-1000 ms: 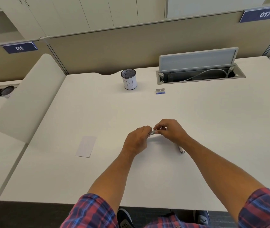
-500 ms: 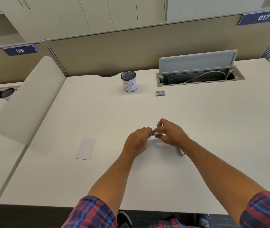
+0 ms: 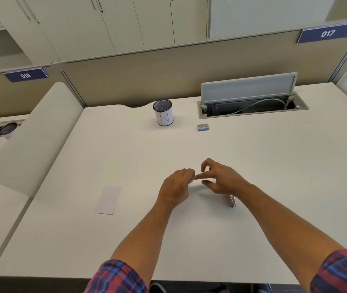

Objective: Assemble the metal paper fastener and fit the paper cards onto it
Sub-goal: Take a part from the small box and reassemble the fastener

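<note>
My left hand [image 3: 176, 185] is curled round a small metal fastener piece [image 3: 192, 178], of which only a silver tip shows at the fingertips. My right hand [image 3: 221, 178] meets it from the right: one finger lies along the piece, the index finger is lifted and the thumb sits below. A second metal fastener strip [image 3: 231, 201] lies on the desk, partly hidden under my right wrist. A stack of white paper cards [image 3: 108, 199] lies flat on the desk to the left of both hands.
On the white desk [image 3: 274, 176] stands a mesh pen cup [image 3: 163, 112] at the back, with a small blue and grey box [image 3: 203, 127] to its right. Behind that, an open cable tray [image 3: 253, 106] has its lid raised. A curved divider [image 3: 35, 140] borders the left.
My right hand has loosened its pinch: the index finger lifted and the fingers spread. The left hand stayed in place holding the piece. The camera tilted a little.
</note>
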